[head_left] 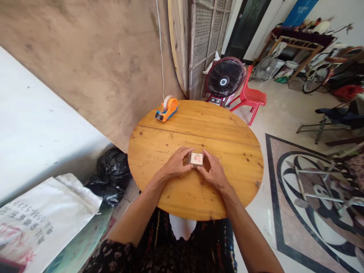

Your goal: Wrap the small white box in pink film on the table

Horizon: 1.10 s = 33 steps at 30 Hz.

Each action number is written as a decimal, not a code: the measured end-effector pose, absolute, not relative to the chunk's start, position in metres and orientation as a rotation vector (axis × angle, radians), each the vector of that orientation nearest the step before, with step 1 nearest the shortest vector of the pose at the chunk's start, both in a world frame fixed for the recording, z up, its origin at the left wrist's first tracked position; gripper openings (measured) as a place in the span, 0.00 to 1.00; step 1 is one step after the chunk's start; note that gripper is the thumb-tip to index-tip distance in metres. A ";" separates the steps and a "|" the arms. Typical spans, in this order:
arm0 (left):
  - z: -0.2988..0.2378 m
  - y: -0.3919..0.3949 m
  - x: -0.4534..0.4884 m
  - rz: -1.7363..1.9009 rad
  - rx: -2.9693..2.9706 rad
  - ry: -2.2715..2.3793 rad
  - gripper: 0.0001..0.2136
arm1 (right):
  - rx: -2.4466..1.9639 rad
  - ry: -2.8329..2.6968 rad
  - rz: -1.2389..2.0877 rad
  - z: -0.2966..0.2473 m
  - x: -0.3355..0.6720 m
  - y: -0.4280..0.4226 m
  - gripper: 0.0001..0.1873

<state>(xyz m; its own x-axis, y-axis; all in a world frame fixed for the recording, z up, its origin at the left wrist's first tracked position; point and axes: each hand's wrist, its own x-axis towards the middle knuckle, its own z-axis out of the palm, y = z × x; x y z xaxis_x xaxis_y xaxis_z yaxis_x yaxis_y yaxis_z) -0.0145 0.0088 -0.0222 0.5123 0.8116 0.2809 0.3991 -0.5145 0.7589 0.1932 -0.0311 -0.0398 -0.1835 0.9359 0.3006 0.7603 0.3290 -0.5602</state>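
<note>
White sack printed "0566-5299" with Chinese characters, small box, red print too small to read

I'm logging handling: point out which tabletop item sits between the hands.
The small pale-topped box; the orange tape dispenser stands apart, near the far edge of the table.

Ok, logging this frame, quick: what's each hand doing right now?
Left hand: curled, holding the small box at its left side.
Right hand: curled, holding the same box at its right side.
</note>
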 end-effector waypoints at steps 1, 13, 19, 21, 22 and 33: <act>-0.022 0.009 -0.014 0.850 2.129 0.988 0.29 | -1.474 -2.003 0.364 -0.040 0.193 -0.031 0.36; -0.021 0.010 -0.014 0.890 2.170 0.925 0.23 | -1.361 -2.146 -0.069 -0.033 0.189 -0.032 0.18; -0.022 0.010 -0.015 0.881 2.152 0.932 0.23 | -1.374 -2.142 0.006 -0.032 0.188 -0.035 0.22; -0.022 0.010 -0.015 0.867 2.143 0.943 0.24 | -1.374 -2.051 0.106 -0.033 0.190 -0.035 0.29; -0.022 0.010 -0.016 0.857 2.142 0.948 0.25 | -1.383 -2.002 0.152 -0.033 0.191 -0.034 0.33; -0.024 0.009 -0.018 0.782 2.146 0.986 0.33 | -1.455 -1.975 0.363 -0.040 0.192 -0.032 0.39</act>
